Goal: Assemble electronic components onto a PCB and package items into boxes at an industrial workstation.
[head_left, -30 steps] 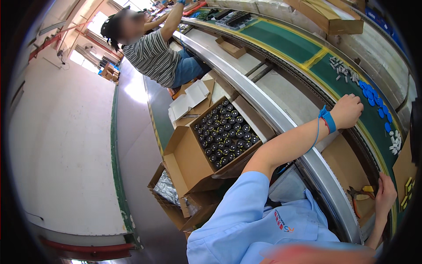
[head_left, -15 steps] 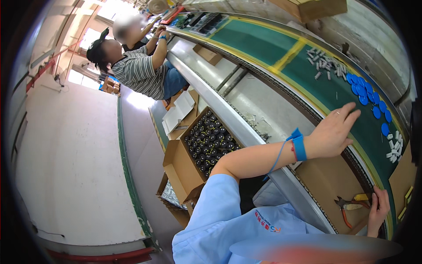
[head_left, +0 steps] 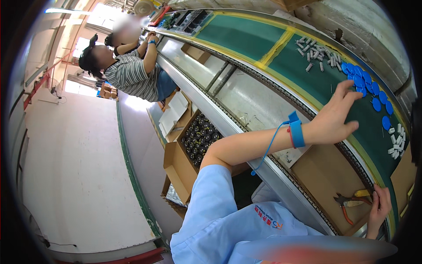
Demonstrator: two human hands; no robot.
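My left hand [head_left: 333,115], with a blue band [head_left: 296,134] on its wrist, reaches over the green belt [head_left: 303,81]. Its fingers are spread and nothing shows in them. Just beyond the fingertips lie several blue discs [head_left: 376,104], some overlapping. Small silver cylinders [head_left: 309,67] lie scattered farther up the belt, while small white parts [head_left: 391,150] are heaped nearer to me. At the belt's near edge rests my right hand [head_left: 380,210], its fingers extended and nothing visible in it. Beside it, a pair of cutting pliers [head_left: 344,206] and a yellow-handled tool [head_left: 361,193] lie on cardboard.
An open carton [head_left: 176,172] of round black parts [head_left: 201,137] stands left of the metal rail [head_left: 228,121]. Brown cardboard [head_left: 327,171] lies below the belt. Two people sit farther along the line; one wears a striped shirt [head_left: 132,75].
The view has shifted slightly. My left hand has opened its fingers wider and its thumb stands farther out, close to the blue discs. My right hand stays at the belt edge.
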